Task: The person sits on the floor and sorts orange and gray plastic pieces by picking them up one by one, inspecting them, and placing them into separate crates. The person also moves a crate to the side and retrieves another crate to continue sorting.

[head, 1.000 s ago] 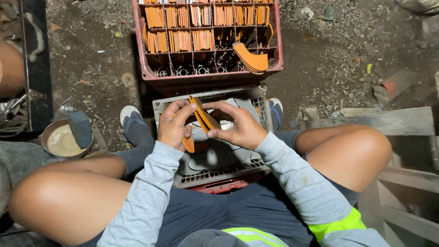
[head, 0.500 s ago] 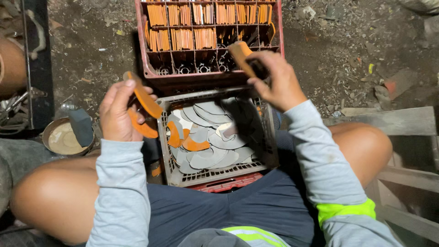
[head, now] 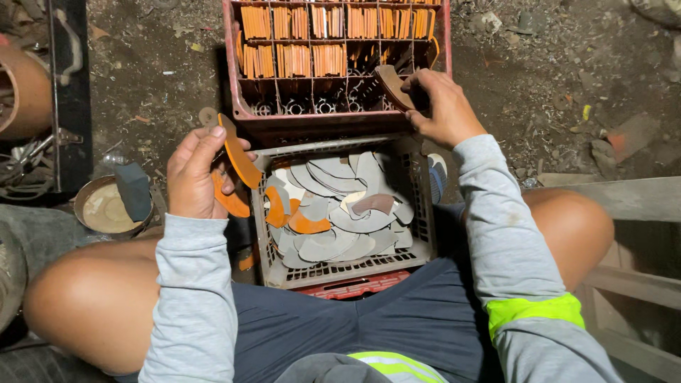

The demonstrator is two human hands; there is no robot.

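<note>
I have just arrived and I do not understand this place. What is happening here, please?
A person sits on the ground with a grey crate of curved grey and orange pieces between the knees. The left hand holds orange curved pieces beside the crate. The right hand holds one curved piece at the red divided crate, where several compartments hold upright orange stacks and others show none.

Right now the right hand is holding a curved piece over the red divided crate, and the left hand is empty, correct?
Not quite. The left hand is not empty: the head view shows it holding orange curved pieces. The rest stands: the right hand holds a curved piece over the red divided crate.
</note>
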